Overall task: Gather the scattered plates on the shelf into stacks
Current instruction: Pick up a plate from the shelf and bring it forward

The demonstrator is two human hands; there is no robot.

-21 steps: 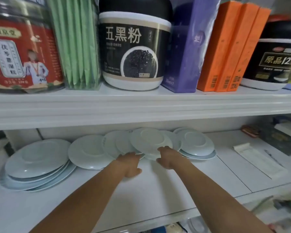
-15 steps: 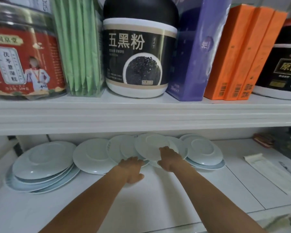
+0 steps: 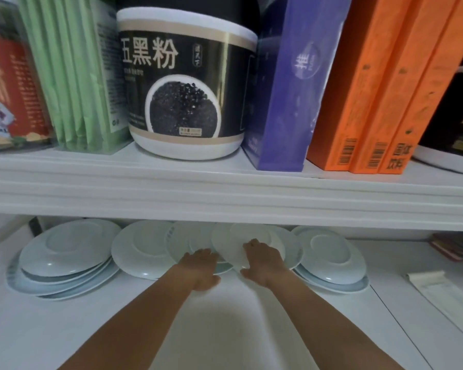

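Jar (image 3: 185,84): upper shelf (image 3: 225,188), contents hidden.
Clear box (image 3: 110,62): green sachets (image 3: 64,76), upright.
Plates (image 3: 145,247): lower shelf (image 3: 64,329), mid-frame, overlapping, undersides up.
Right hand (image 3: 262,260): pinches top plate (image 3: 233,241) by near rim.
Left hand (image 3: 198,268): at plate rims; fingers hidden.

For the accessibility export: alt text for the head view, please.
Two bare arms reach onto a white lower shelf: the right hand holds the rim of the top plate in an overlapping row of pale plates, the left hand touches the row beside it. A left stack and a right stack flank them; a black jar and orange boxes stand above.
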